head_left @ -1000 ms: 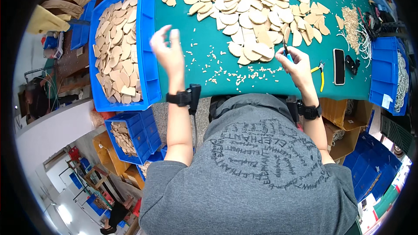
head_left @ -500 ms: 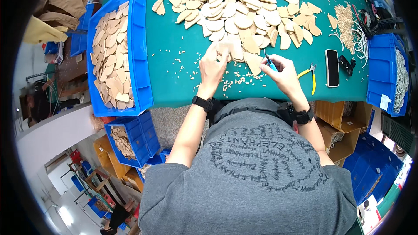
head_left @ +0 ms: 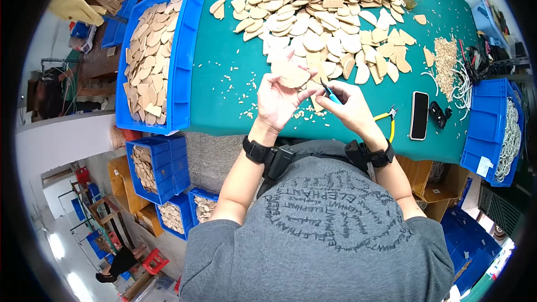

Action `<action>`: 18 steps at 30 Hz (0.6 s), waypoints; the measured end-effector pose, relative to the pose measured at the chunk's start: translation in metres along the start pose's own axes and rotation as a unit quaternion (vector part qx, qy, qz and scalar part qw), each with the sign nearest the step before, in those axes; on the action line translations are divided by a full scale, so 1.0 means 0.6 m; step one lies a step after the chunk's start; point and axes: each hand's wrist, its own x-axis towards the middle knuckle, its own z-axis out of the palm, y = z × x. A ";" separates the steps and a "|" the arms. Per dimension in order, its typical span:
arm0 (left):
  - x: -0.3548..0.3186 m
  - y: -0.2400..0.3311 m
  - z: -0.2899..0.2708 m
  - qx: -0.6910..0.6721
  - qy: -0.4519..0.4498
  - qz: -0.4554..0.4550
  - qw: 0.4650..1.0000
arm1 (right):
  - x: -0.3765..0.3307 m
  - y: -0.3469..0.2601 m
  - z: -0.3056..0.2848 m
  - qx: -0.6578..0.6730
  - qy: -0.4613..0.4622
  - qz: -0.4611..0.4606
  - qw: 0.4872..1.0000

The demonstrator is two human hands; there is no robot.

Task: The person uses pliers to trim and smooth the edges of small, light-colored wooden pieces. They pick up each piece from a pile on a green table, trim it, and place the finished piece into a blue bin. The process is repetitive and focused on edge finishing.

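Left hand (head_left: 278, 100) holds a flat wooden piece (head_left: 290, 72) in curled fingers, just above the green table (head_left: 224, 78) edge; right hand (head_left: 347, 107) is closed on a blue-handled tool (head_left: 331, 94) beside it; the piece appears light, thin, stiff, likely brittle; grip by edges.

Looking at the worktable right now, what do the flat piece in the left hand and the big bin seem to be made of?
Flat piece: probably thin unfinished wood, pale tan and matte. Big bin: apparently moulded plastic, uniform glossy blue with a rolled rim.
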 end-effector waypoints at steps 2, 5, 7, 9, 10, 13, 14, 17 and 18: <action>-0.004 0.005 -0.008 -0.058 -0.044 -0.048 0.996 | -0.001 -0.003 -0.006 0.003 -0.010 -0.008 1.000; -0.015 -0.009 0.001 0.220 0.072 -0.013 0.973 | -0.002 -0.002 -0.012 0.005 -0.022 -0.011 1.000; -0.023 -0.012 0.011 0.362 0.099 0.004 0.927 | -0.005 -0.004 -0.018 0.000 -0.025 -0.013 1.000; -0.027 -0.022 0.026 0.465 0.116 0.080 0.874 | -0.005 -0.007 -0.023 -0.014 -0.030 -0.020 0.999; -0.029 -0.024 0.033 0.514 0.124 0.117 0.841 | -0.005 -0.009 -0.024 -0.014 -0.031 -0.020 0.999; -0.034 -0.022 0.057 0.574 0.145 0.151 0.792 | -0.005 -0.017 -0.029 -0.016 -0.029 -0.025 0.999; -0.034 -0.021 0.063 0.606 0.147 0.163 0.764 | -0.006 -0.019 -0.030 -0.018 -0.026 -0.027 0.999; -0.033 -0.023 0.082 0.644 0.147 0.185 0.728 | -0.005 -0.014 -0.032 -0.022 -0.021 -0.039 0.999; -0.032 -0.024 0.083 0.652 0.144 0.197 0.718 | -0.004 -0.013 -0.033 -0.024 -0.018 -0.044 0.999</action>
